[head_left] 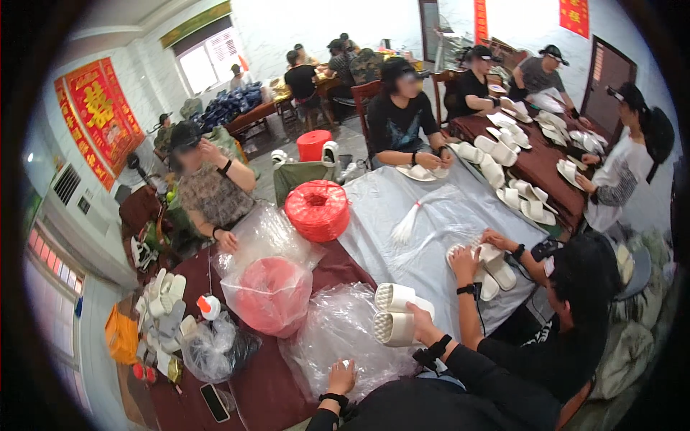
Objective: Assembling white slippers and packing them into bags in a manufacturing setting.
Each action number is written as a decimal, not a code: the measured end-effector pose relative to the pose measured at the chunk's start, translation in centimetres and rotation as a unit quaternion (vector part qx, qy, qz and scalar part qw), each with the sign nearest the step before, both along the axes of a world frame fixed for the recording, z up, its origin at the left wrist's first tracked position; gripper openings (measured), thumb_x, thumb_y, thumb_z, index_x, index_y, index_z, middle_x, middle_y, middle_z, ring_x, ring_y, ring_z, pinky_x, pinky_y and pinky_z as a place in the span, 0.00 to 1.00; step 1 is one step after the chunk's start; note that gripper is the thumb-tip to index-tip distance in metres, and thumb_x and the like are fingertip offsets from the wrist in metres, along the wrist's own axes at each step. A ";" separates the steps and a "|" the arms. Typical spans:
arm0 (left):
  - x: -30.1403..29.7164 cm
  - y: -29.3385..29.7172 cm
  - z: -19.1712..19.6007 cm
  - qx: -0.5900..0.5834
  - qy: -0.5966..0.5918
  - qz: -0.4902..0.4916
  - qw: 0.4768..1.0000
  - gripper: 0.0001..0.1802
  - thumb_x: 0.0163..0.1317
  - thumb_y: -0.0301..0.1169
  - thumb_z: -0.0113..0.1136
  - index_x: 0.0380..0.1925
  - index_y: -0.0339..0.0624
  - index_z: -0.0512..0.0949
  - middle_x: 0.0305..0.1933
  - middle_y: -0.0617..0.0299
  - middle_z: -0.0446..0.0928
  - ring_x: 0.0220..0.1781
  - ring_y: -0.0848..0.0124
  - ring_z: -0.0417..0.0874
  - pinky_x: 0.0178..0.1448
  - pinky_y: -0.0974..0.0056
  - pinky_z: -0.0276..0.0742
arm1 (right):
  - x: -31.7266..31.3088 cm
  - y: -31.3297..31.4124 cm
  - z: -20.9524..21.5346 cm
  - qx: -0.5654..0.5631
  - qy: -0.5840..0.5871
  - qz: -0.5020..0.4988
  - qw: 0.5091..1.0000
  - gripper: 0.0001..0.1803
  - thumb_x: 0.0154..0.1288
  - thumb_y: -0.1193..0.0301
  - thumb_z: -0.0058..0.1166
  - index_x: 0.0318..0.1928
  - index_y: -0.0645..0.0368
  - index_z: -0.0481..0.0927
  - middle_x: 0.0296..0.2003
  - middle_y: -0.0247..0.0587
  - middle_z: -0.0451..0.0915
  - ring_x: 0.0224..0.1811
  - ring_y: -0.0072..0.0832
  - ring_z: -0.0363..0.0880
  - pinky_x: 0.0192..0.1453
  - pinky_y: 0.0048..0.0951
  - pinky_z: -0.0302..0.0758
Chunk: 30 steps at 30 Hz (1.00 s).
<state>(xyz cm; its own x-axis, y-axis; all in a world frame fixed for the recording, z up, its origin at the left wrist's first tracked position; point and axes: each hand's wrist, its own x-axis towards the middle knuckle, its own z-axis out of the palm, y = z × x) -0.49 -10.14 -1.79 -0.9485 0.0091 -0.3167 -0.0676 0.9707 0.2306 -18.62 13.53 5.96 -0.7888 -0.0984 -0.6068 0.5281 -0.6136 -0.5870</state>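
A pair of white slippers is in my right hand, which is closed round them. Their bumpy-textured faces point left, over a heap of clear plastic bags on the table. My left hand is at the near edge of this heap, its fingers curled together on the thin plastic. Just beyond the heap, a roll of red twine sits inside a clear bag. To my right, a co-worker's hands are on more white slippers.
A bare red roll of twine stands farther back. White strands lie on the grey-covered table. At left are piled slippers, a white bottle with an orange-red top and a phone. Several people sit or stand around the tables.
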 end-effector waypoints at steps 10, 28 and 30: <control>-1.0 -2.3 2.1 -0.019 0.100 -0.095 0.990 0.15 0.55 0.34 0.49 0.43 0.45 0.74 0.48 0.55 0.72 0.50 0.51 0.69 0.51 0.52 0.68 | 3.5 1.3 1.4 0.050 -0.024 0.079 0.995 0.20 0.59 0.66 0.51 0.47 0.69 0.71 0.39 0.45 0.76 0.37 0.34 0.76 0.40 0.34 0.74; -7.1 2.6 8.3 0.084 0.325 -0.103 0.936 0.11 0.54 0.26 0.47 0.37 0.45 0.75 0.27 0.56 0.76 0.28 0.56 0.77 0.31 0.55 0.72 | 7.8 3.9 8.7 0.184 0.017 0.311 0.932 0.25 0.55 0.63 0.56 0.48 0.68 0.71 0.40 0.44 0.76 0.36 0.29 0.76 0.37 0.28 0.72; -8.1 2.8 8.7 0.089 0.386 -0.108 0.912 0.10 0.55 0.27 0.48 0.37 0.45 0.75 0.26 0.57 0.76 0.27 0.56 0.77 0.30 0.56 0.72 | 8.0 3.7 9.4 0.180 0.023 0.324 0.929 0.25 0.56 0.63 0.56 0.50 0.66 0.70 0.41 0.41 0.76 0.37 0.28 0.75 0.39 0.28 0.72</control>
